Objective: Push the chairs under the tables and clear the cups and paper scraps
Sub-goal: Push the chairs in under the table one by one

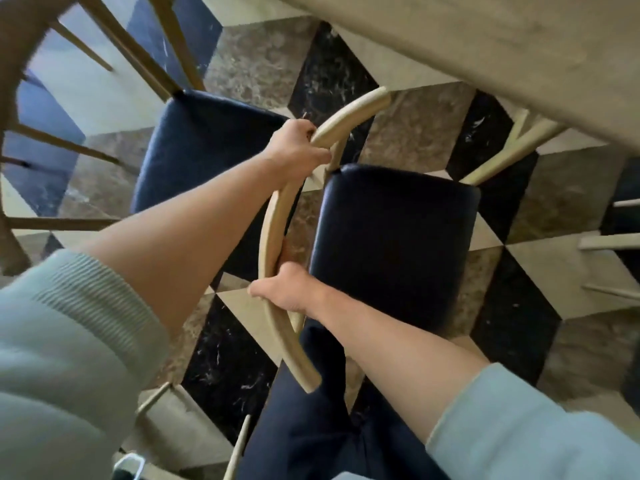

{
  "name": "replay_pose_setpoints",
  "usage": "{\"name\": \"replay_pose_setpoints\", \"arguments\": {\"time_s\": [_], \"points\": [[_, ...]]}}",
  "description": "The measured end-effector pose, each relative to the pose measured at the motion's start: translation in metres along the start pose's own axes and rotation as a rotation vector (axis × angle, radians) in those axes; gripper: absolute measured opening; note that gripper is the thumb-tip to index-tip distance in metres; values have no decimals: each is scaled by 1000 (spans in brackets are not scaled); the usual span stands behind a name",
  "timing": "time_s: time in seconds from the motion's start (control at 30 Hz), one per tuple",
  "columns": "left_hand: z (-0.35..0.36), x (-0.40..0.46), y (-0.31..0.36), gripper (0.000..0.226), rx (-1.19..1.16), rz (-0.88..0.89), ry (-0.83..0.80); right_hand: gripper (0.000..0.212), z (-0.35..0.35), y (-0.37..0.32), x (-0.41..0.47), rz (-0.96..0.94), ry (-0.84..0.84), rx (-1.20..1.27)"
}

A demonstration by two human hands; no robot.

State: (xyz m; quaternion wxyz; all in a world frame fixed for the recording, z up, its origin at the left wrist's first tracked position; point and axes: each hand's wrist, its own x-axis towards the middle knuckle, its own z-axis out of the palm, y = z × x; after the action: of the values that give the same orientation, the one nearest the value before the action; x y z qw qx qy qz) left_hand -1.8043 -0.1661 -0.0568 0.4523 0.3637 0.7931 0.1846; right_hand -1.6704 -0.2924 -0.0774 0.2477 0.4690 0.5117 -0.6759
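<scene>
A chair with a dark blue seat (pixel 391 244) and a curved light-wood backrest rail (pixel 273 216) stands just below me, its seat pointing toward the table (pixel 519 57) at the upper right. My left hand (pixel 294 147) grips the far part of the rail. My right hand (pixel 287 292) grips the near part of the same rail. A second chair (pixel 204 147) with a blue seat stands to the left, its wooden back sweeping along the left edge. No cups or paper scraps are in view.
The floor has a cube pattern of black, brown and beige marble tiles (pixel 242 64). Wooden legs of another chair (pixel 609 244) show at the right edge. My dark trouser legs (pixel 311 427) are below the chair. A small pale object (pixel 128 465) lies at the bottom left.
</scene>
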Motion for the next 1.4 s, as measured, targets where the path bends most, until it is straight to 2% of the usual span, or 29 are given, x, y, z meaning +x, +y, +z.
{"name": "replay_pose_setpoints", "arguments": {"time_s": [0.2, 0.3, 0.47, 0.5, 0.6, 0.67, 0.77, 0.87, 1.03, 1.1, 1.27, 1.4], "points": [[-12, -10, -28, 20, -117, 4, 14, 90, 10, -1, -10, 59, -7, -53], [-13, -14, -31, 20, -168, -4, 60, 75, -2, 1, -18, 69, -13, -149], [3, -18, -22, 24, -241, -52, 123, 37, -40, 21, -34, 50, -14, -224], [7, -18, -20, 24, -253, -69, 141, 39, -50, 26, -36, 48, -14, -226], [19, -19, -12, 22, -293, -119, 204, 75, -75, 41, -40, -7, -17, -210], [23, -22, -11, 25, -327, -149, 243, 82, -87, 46, -42, -51, -31, -213], [30, -23, -8, 30, -383, -188, 321, 79, -106, 51, -44, -77, -56, -216], [30, -21, -4, 25, -406, -226, 382, 72, -120, 40, -46, -116, -77, -246], [21, -18, -3, 15, -437, -296, 478, 86, -128, 26, -44, -153, -144, -233], [21, -16, -1, 14, -449, -298, 501, 86, -138, 25, -43, -187, -134, -209], [34, -12, 12, 18, -502, -322, 599, 64, -164, 30, -41, -256, -50, -316], [36, -11, 19, 28, -501, -328, 628, 73, -165, 35, -32, -266, -41, -321]]}}
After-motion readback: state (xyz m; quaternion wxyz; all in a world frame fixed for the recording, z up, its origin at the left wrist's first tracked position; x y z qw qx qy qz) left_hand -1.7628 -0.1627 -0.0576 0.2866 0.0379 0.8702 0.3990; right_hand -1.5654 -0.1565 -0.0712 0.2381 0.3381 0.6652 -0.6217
